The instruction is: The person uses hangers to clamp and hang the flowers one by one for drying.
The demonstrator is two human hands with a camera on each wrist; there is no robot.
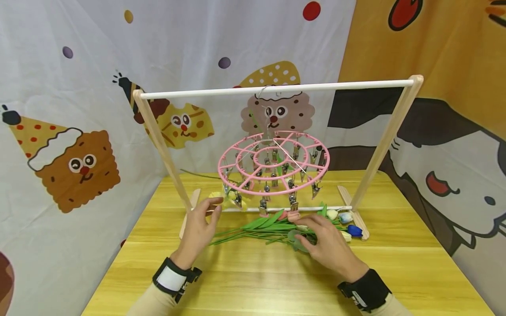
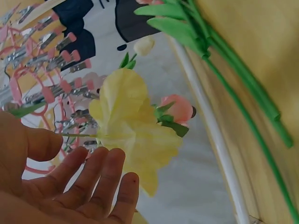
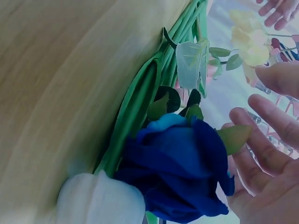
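A pink round clip hanger (image 1: 269, 193) with several metal clips hangs by its hook from a white rod. My left hand (image 1: 199, 230) is beside the hanger's left edge, fingers loosely bent and thumb apart. In the left wrist view, a yellow flower (image 2: 126, 107) hangs just beyond those fingertips, its thin stem running past the thumb tip. My right hand (image 1: 330, 243) is over the right part of a bunch of artificial flowers, its fingers relaxed. The right wrist view shows a dark blue rose (image 3: 177, 163) close beside the right fingers and a white tulip (image 3: 100, 200) below it.
The white top rod (image 1: 221, 91) spans two wooden legs, the right leg (image 1: 381, 145) beside the bunch. Green stems (image 1: 233, 237) lie across the wooden table (image 1: 253, 281) in front of the lower rod. A patterned cloth (image 1: 178, 44) hangs behind.
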